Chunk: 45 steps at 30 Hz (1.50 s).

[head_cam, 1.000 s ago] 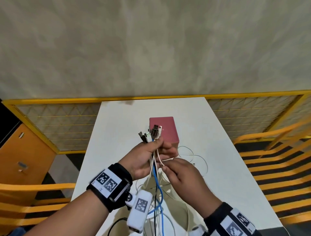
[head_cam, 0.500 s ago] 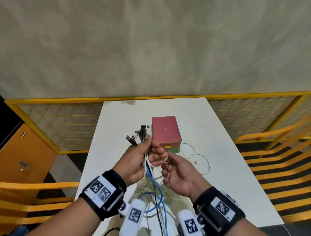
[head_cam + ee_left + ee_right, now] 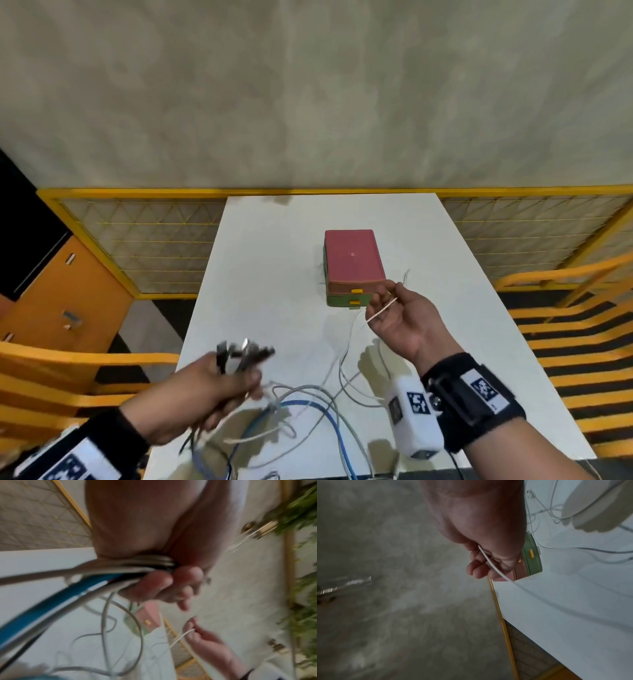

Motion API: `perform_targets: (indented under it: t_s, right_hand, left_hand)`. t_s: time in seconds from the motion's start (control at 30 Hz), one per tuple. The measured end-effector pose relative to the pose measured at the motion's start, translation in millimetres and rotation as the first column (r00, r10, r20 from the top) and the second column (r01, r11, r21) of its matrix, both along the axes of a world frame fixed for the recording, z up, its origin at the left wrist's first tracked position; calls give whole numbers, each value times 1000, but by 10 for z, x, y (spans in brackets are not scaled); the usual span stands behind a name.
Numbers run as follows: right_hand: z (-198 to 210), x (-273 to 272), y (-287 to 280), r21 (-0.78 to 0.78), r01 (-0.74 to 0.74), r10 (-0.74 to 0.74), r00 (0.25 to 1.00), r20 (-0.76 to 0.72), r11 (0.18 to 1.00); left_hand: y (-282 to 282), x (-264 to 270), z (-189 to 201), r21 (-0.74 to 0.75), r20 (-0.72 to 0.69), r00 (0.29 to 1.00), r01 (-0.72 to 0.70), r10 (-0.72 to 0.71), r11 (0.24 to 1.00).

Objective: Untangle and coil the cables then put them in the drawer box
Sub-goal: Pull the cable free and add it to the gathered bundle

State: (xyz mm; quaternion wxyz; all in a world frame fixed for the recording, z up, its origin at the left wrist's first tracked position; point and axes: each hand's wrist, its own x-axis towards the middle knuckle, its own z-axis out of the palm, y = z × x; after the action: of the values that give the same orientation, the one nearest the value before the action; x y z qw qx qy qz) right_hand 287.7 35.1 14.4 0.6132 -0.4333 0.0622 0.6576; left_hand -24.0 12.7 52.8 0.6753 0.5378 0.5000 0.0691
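The left hand (image 3: 205, 394) clenches a bundle of cables (image 3: 308, 404), plugs (image 3: 245, 353) sticking up past its fingers. The right hand (image 3: 404, 318) pinches one thin white cable (image 3: 380, 310) between thumb and fingertips, just beside the drawer box (image 3: 352, 263).

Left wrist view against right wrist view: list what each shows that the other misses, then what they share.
Only the left wrist view shows the left hand gripping the cable bundle, blue cable included.

Only the right wrist view shows, close up, the right hand's fingers curled round the thin white cable.

Both show that cable, the drawer box and the white table.
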Motion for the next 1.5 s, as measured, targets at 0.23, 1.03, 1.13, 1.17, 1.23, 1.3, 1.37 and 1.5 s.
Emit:
perform_targets:
  t_s: [0.23, 1.03, 1.13, 1.17, 1.23, 1.3, 1.37, 1.5]
  right_hand:
    - [-2, -588, -215, 135, -212, 199, 975, 102, 968]
    - [-26, -190, -54, 71, -197, 181, 966, 185, 978]
    - [-2, -365, -99, 101, -273, 251, 949, 193, 957]
    - [12, -423, -111, 111, -286, 264, 948, 179, 952]
    - [60, -523, -126, 136, -286, 267, 954, 137, 949]
    - [90, -543, -131, 133, -280, 266, 957, 114, 951]
    - [96, -505, -138, 94, -322, 307, 940, 149, 942]
    - [116, -373, -119, 26, -303, 296, 943, 152, 953]
  left_hand:
    - [269, 1124, 47, 413, 314, 937, -280, 153, 867]
    - [153, 349, -227, 216, 50, 995, -97, 88, 972]
    - [301, 840, -113, 355, 242, 931, -347, 273, 868]
    - [323, 1003, -89, 388, 267, 931, -340, 248, 857]
    - [327, 1245, -168, 441, 230, 953, -282, 196, 852]
    - [312, 1395, -259, 508, 150, 970, -243, 193, 826]
    - [283, 1459, -320, 525, 131, 974, -225, 184, 821]
    - [220, 1350, -269, 390, 225, 970, -180, 96, 903]
